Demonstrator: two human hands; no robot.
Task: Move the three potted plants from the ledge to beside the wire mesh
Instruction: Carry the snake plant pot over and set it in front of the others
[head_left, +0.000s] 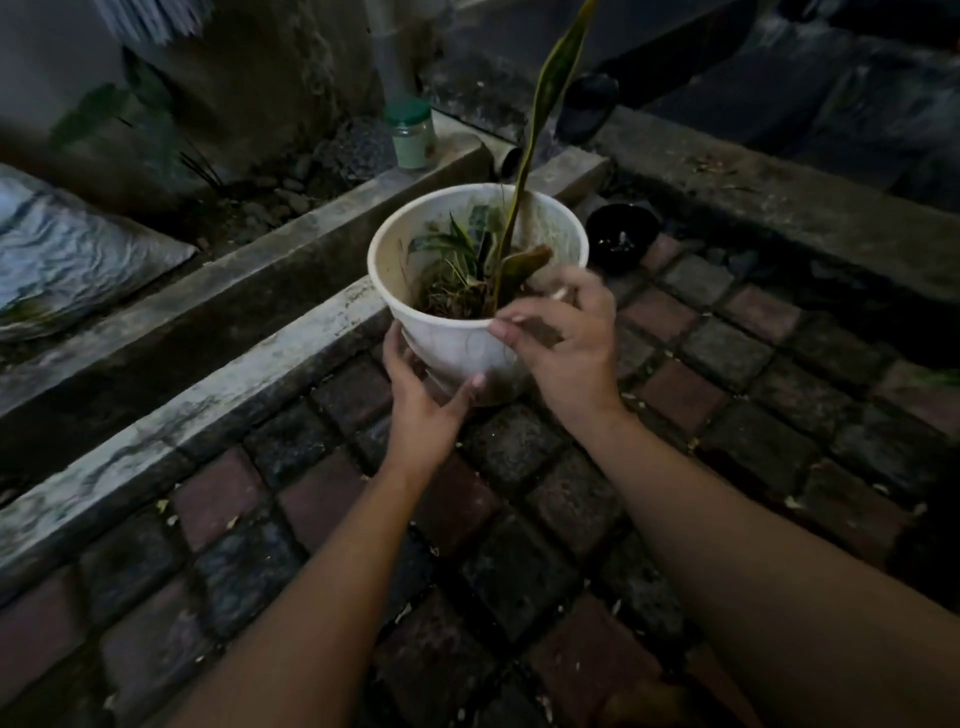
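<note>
White pot (457, 338) with its plant sits at the centre of the head view, held up in both hands above the brick paving (519, 519), next to the near concrete ledge (208, 395) that runs from about eight o'clock toward one o'clock. Whether its base touches the bricks is hidden behind the hands. One long, narrow leaf (550, 98) rises out of the pot toward twelve o'clock and leaves the top of the view; shorter striped leaves and dry litter fill the bowl.

At seven o'clock of the pot, the left hand (421, 410) cups the lower wall, thumb on the near side and fingers wrapped underneath. At four o'clock of the pot, the right hand (561, 348) grasps the rim, fingertips curled over the edge and thumb pressed on the outer wall. Both forearms reach in from the bottom of the view.

Just past the pot at two o'clock, a small black pot (621, 236) stands on the paving. At eleven o'clock, a green-lidded jar (413, 135) stands on the far ledge, beside an upright grey pipe (389, 47). At nine o'clock lies a crinkled plastic sack (78, 244). No mesh can be made out in this dim light.
</note>
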